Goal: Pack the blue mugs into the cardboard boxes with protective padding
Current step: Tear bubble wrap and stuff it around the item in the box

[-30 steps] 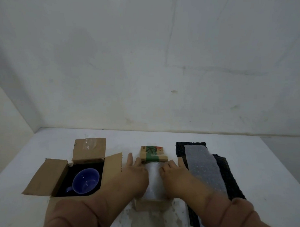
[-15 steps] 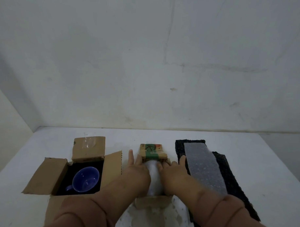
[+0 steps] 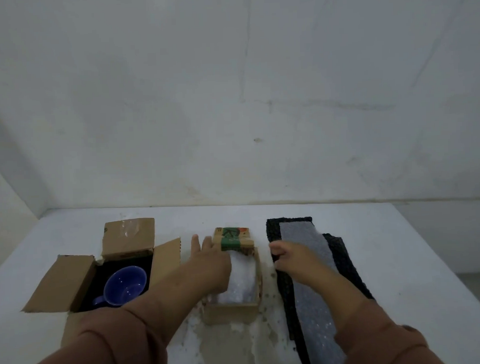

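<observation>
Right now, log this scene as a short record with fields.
Left box: open, flaps out, blue mug inside
Middle box: open, white padding filling it
Left hand: flat on the middle box's left side, fingers straight
Right hand: fingers curled at black foam's left edge; grip unclear
Grey sheet: lying along the black foam

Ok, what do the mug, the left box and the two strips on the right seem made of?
Mug: glazed ceramic, likely; glossy blue with highlights inside. Left box: cardboard, matte brown, clear tape shining on the far flap. Black strip: probably foam, matte with a rough, crumbly edge. Pale strip on it: thin foam or bubble sheet, speckled sheen.
</observation>
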